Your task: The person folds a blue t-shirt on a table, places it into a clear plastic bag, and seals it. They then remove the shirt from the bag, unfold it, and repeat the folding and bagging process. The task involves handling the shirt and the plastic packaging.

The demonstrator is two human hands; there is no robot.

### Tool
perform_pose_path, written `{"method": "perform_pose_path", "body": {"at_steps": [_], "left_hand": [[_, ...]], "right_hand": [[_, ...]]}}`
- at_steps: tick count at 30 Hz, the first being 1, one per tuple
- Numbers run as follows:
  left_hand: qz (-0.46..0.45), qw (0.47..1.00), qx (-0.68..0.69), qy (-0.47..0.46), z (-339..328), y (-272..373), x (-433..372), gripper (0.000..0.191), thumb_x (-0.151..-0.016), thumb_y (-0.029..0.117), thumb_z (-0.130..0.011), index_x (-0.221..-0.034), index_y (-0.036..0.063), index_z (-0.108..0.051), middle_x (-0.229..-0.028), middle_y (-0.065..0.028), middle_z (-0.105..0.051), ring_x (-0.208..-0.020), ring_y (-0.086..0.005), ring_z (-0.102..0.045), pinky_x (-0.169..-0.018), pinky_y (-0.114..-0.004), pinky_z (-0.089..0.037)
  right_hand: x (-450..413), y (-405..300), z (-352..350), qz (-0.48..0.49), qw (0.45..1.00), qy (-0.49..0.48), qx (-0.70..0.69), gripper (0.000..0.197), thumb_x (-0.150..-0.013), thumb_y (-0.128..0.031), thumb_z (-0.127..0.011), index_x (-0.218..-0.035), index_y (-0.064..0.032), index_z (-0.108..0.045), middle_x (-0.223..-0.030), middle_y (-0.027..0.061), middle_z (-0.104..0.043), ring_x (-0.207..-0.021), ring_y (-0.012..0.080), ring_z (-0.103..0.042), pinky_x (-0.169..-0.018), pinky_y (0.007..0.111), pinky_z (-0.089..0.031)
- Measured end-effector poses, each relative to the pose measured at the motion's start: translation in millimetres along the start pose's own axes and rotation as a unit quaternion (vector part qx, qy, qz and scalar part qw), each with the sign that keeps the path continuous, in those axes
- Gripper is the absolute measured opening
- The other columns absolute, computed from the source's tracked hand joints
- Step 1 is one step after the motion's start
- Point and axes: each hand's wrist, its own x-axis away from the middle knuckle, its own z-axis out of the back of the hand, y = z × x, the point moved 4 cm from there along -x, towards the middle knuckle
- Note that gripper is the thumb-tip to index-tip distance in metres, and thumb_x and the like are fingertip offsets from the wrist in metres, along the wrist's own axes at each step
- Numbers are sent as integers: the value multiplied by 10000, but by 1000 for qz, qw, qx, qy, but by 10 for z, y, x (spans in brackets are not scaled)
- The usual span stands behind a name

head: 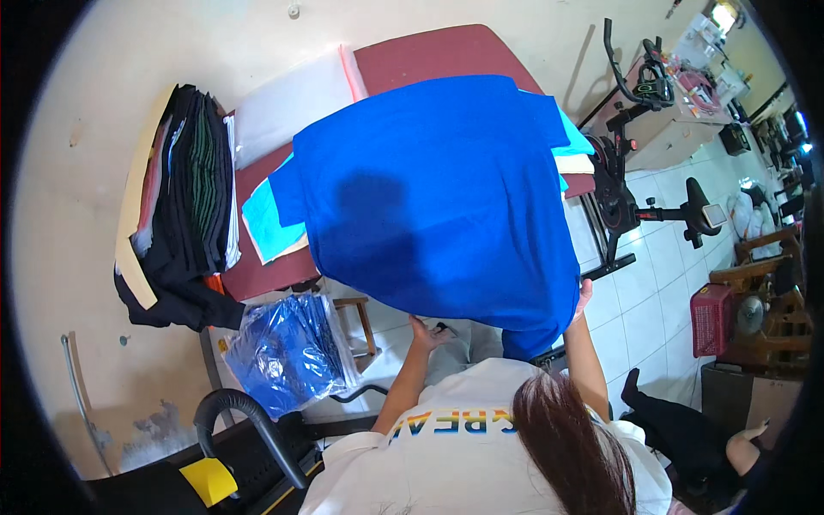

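Observation:
A royal-blue short-sleeved shirt (438, 193) lies spread over the maroon padded table (444, 55), its lower part hanging past the near edge. Below its hem is my left hand (427, 333), fingers apart, its upper tip close to or against the cloth. My right hand (582, 300) holds the shirt's lower right side, with some fingers hidden behind the fabric. Turquoise cloth (273, 215) and cream cloth show from underneath on both sides.
Folded dark garments (193, 187) stand packed at the table's left. Clear plastic bags (293, 100) lie behind the shirt. Bagged blue garments (286, 354) sit below left, near a black padded handle (235, 412). An exercise bike (621, 187) stands right; another person's leg (682, 438) shows lower right.

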Motion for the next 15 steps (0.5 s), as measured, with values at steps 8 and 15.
{"method": "perform_pose_path", "body": {"at_steps": [8, 15], "left_hand": [[-127, 968, 14, -214, -360, 203, 112, 561, -805, 512, -356, -1201, 118, -410, -1230, -93, -426, -1185, -258, -336, -980, -510, -207], [-145, 970, 39, -189, -249, 516, 631, 216, -806, 172, -537, -993, 64, -539, -1003, -83, -588, -942, -204, -555, -813, -346, -467]], "right_hand": [[-68, -149, -39, -1, 1000, 7, 31, 710, -691, -484, -565, -1229, -50, -401, -1214, 159, -449, -1091, 308, -450, -946, 449, -326], [-397, -365, 320, 39, 980, 170, 99, 530, -792, -362, -480, -1176, -3, -422, -1122, 169, -515, -1008, 304, -514, -882, 430, -394]]}}
